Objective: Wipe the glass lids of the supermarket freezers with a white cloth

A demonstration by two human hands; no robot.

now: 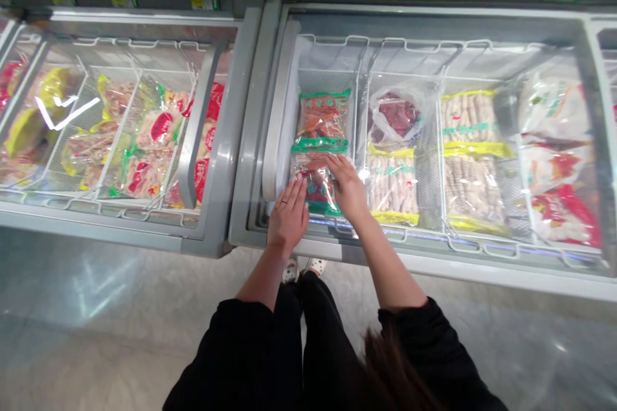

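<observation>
Both of my hands reach into the open left end of a chest freezer (250, 141). My left hand (288, 215) lies flat, fingers stretched out, on the near left corner of a clear green-edged packet of red frozen food (318, 187). My right hand (348, 187) rests on the packet's right side, fingers spread toward its top edge. A second green-edged packet of orange pieces (322, 119) lies just behind it in the same wire basket (359, 83).
Further baskets to the right hold a bag of dark red meat (398, 117), yellow-edged packets (391, 183) and red-and-white bags (563, 212) under glass. A second closed freezer (120, 135) stands to the left. Shelves of goods run along the top. Grey tiled floor lies below.
</observation>
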